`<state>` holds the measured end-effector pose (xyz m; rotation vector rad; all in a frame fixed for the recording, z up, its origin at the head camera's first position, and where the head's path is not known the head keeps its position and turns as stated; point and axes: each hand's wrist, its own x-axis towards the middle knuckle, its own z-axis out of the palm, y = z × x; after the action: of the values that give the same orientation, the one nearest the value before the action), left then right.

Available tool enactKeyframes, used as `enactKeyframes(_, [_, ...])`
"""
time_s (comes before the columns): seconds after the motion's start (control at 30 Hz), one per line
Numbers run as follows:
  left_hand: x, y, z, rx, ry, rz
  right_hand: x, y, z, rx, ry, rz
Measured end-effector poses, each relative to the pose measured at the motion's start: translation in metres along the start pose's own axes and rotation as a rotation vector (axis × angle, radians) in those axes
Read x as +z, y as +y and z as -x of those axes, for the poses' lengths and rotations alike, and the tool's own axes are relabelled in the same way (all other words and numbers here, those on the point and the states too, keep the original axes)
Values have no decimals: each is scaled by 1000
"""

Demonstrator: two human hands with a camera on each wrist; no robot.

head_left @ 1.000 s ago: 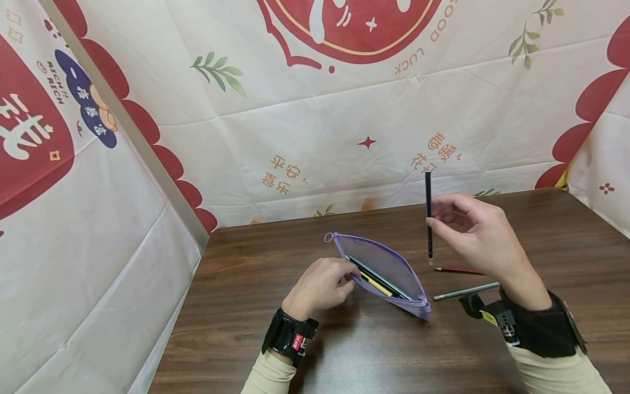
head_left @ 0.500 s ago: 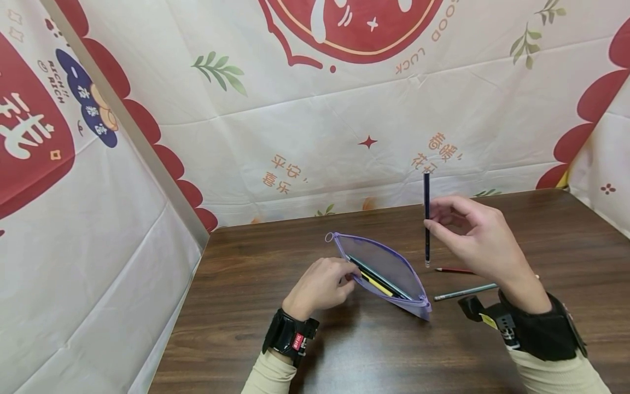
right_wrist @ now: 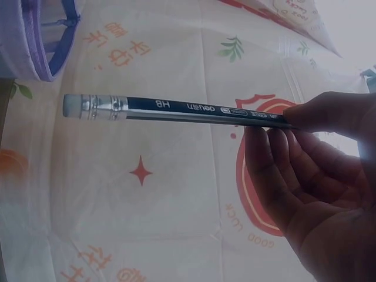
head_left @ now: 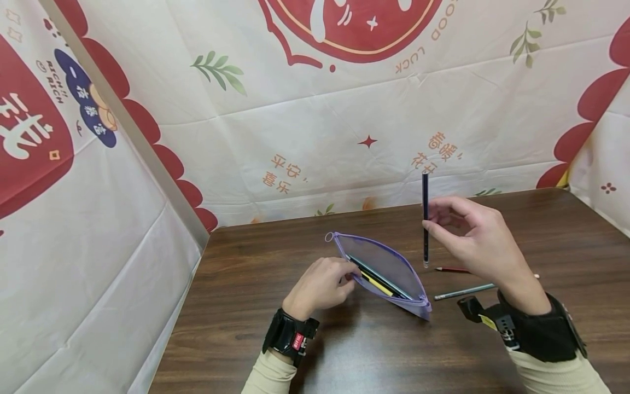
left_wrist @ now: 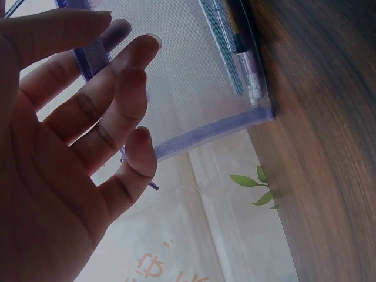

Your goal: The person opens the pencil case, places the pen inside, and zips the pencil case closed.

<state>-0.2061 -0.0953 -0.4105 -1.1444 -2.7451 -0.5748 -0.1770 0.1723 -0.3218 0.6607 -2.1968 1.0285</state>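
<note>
My left hand (head_left: 322, 284) pinches the near rim of a purple mesh pencil pouch (head_left: 417, 311), whose zip is open. Inside lie a yellow pencil-like stick (head_left: 378, 284) and darker ones beside it. In the left wrist view, eraser ends (left_wrist: 254, 88) show through the mesh. My right hand (head_left: 479, 235) holds a dark pencil (head_left: 425, 241) upright between thumb and fingertips, to the right of the pouch and above the table. Its white eraser end points down; the right wrist view shows "HB" printed on the pencil (right_wrist: 194, 111).
On the table (head_left: 236, 328), right of the pouch, lie a red pencil (head_left: 451, 269) and a teal pencil (head_left: 465, 291), both partly hidden by my right hand and wrist. A printed white cloth (head_left: 315, 131) hangs behind the table's far edge; another stands at the left.
My right hand, with the pencil upright in it, has shifted slightly left and down toward the pouch. My left hand and the pouch stay in place.
</note>
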Motion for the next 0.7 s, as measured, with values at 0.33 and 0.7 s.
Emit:
enactKeyframes(0.33, [0,0,0,2,0,-6,4,-3,1,4,-19,-26])
enactKeyframes(0.7, [-1,0,0,1,-1,-6,10,-6,0,-26,-34,-43])
